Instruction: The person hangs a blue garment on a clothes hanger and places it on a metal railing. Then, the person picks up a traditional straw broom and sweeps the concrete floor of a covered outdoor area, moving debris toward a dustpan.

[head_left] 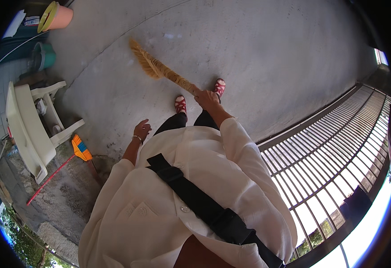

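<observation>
My right hand (207, 99) is closed round the handle end of a straw hand broom (172, 76). The broom slants away to the upper left, its tan bristles fanned out over the grey concrete floor. I cannot tell whether the bristle tips touch the floor. My left hand (142, 129) hangs at my left side with nothing in it, fingers partly curled but apart, a bracelet on the wrist. Nearest to it are my trouser leg and the floor.
A white plastic chair (31, 120) stands at the left, with an orange-and-blue broom (81, 148) on a red stick beside it. Farther off are a green bucket (47, 56) and a pink bucket (62, 17). A metal barred gate (329, 134) runs along the right.
</observation>
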{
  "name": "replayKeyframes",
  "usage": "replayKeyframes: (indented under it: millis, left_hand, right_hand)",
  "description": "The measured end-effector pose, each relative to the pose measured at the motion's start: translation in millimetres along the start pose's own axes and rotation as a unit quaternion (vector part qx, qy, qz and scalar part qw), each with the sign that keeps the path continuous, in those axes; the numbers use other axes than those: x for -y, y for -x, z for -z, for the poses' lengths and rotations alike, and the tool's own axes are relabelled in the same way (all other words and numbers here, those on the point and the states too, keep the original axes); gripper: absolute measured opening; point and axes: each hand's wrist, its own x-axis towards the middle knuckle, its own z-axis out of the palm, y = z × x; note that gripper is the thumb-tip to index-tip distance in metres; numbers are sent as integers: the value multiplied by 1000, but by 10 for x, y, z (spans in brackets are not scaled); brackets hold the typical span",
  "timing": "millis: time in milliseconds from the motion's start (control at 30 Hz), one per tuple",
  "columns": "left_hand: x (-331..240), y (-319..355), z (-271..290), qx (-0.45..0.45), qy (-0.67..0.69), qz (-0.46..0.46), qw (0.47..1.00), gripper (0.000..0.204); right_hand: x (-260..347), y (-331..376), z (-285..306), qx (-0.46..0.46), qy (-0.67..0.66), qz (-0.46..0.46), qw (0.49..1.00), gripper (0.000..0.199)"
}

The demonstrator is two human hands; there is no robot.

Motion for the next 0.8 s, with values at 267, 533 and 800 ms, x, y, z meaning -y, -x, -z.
replayKeyframes:
  millis: [267, 533, 800]
  left_hand:
    - [-403, 81, -746, -19, 5, 22, 1000, 44]
    - [-1009, -122, -1436, 0, -33, -72, 997, 43]
    - [-1000, -125, -1525, -28, -131, -78, 988, 42]
  right_hand:
    - [-2100, 440, 745, 35, -41, -201, 978, 58]
    - [-4018, 1158, 1275, -116, -93, -418, 896, 55]
    - [-3139, 836, 1749, -227, -200, -279, 911, 66]
